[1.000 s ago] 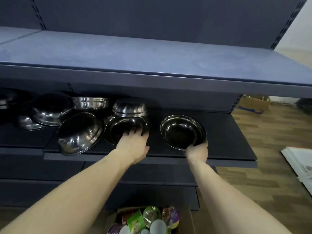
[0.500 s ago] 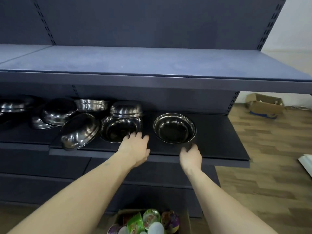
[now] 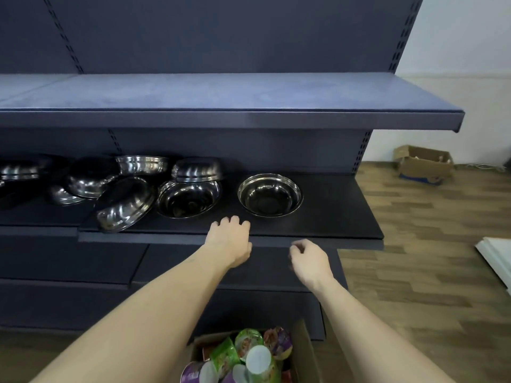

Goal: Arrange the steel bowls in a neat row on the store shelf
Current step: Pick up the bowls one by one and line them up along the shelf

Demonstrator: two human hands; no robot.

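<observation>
One steel bowl (image 3: pixel 270 195) stands upright and alone on the dark middle shelf (image 3: pixel 337 217). Left of it another upright bowl (image 3: pixel 188 199) carries an upside-down bowl (image 3: pixel 197 170) on its far rim. A tilted bowl (image 3: pixel 125 203) leans at the shelf's front edge, and several more bowls (image 3: pixel 88 178) lie jumbled further left. My left hand (image 3: pixel 230 239) hovers at the shelf's front lip, fingers loosely bent, holding nothing. My right hand (image 3: pixel 311 261) hangs below the lip with fingers loosely curled, empty.
A bare blue upper shelf (image 3: pixel 221 98) juts out above the bowls. A cardboard box of packaged cups (image 3: pixel 249 357) sits on the floor at my feet. Another cardboard box (image 3: pixel 423 164) lies on the wooden floor to the right, and white boards (image 3: pixel 497 261) at the right edge.
My right hand let go of the lone bowl and drew back below the shelf edge. My left hand left the neighbouring bowl's rim and pulled back to the shelf lip. The camera view rose.
</observation>
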